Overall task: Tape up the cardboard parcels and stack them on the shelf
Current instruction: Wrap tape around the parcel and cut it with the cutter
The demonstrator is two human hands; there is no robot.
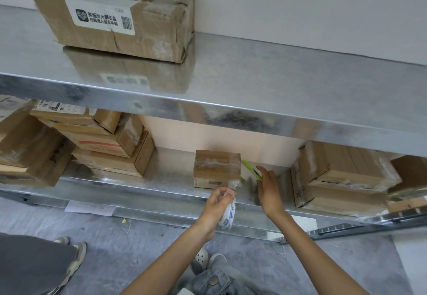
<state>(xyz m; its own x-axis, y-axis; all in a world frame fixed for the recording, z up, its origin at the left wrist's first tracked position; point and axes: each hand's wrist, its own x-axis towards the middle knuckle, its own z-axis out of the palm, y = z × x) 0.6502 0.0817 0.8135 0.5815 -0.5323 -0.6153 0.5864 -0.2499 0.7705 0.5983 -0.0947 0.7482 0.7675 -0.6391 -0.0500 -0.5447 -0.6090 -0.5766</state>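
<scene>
Centrally on lower shelf (161, 190), small taped parcel (217, 167), left hand (218, 199) gripping tape roll (228, 216) at its near right corner, right hand (268, 188) fingers straight, beside green cutter (250, 169).

I am looking down at a grey floor (138, 244) where a white sheet of paper (90, 207) is lying; another person's grey trouser leg (30, 264) and beige shoe (77, 260) are standing at left.

Head camera looks forward-down, near the shelf (231, 107).
</scene>
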